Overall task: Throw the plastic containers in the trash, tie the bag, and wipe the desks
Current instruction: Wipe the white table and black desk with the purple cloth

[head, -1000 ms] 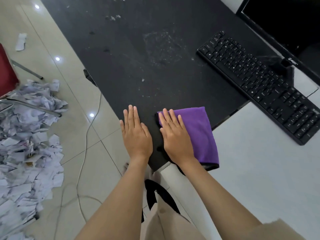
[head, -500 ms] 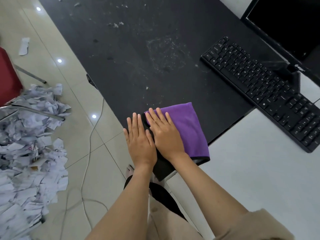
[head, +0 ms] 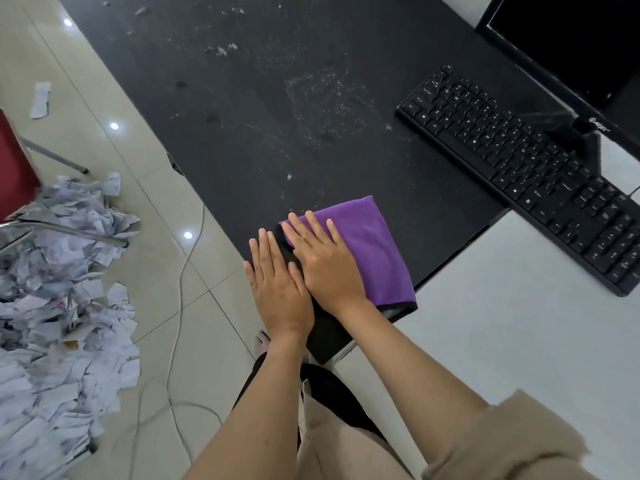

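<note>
A folded purple cloth (head: 367, 244) lies on the near corner of the black desk (head: 277, 116), which is speckled with crumbs and smears. My right hand (head: 323, 261) presses flat on the cloth's left half, fingers spread. At the desk's left edge, right beside it, my left hand (head: 277, 289) lies flat with its palm down and its fingers together, holding nothing. No plastic containers or trash bag are in view.
A black keyboard (head: 526, 168) and a black monitor (head: 571, 46) stand at the right. A white desk (head: 519, 323) adjoins at lower right. A heap of torn paper (head: 59, 306), a red chair (head: 14, 168) and white cables (head: 180, 306) are on the tiled floor at left.
My right hand slid the cloth left toward the desk's edge until it met my left hand, which stayed at the edge.
</note>
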